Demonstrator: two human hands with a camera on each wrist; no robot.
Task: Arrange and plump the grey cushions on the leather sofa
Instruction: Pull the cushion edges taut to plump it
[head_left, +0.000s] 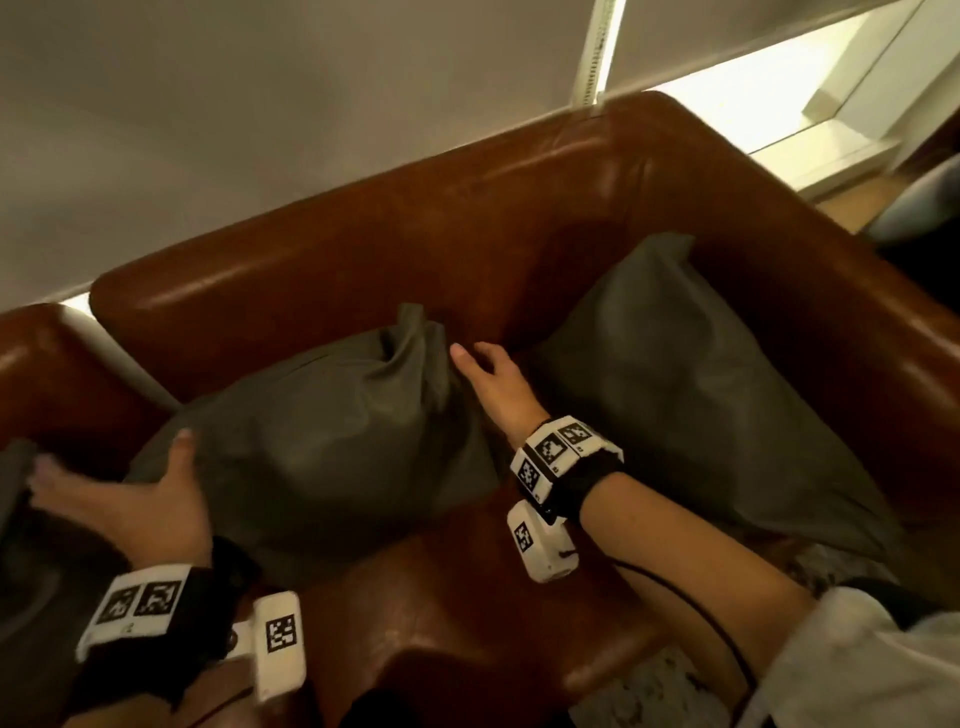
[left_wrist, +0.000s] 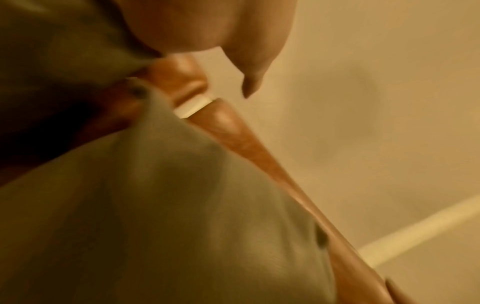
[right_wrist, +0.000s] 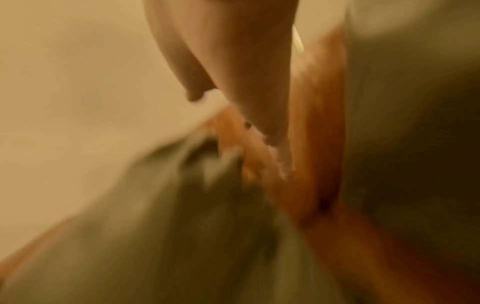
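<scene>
Head view above; wrist views close on middle cushion (head_left: 322, 436).

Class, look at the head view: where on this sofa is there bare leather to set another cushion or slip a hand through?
Bare seat leather lies in front of the middle cushion, beside the right cushion. A narrow gap between them holds the right hand. Left is crowded: the left hand by the cushion's corner.

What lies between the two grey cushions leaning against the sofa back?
In the head view, the right hand reaches into the gap between the middle cushion and the right cushion; behind it shows bare brown leather of the sofa.
</scene>
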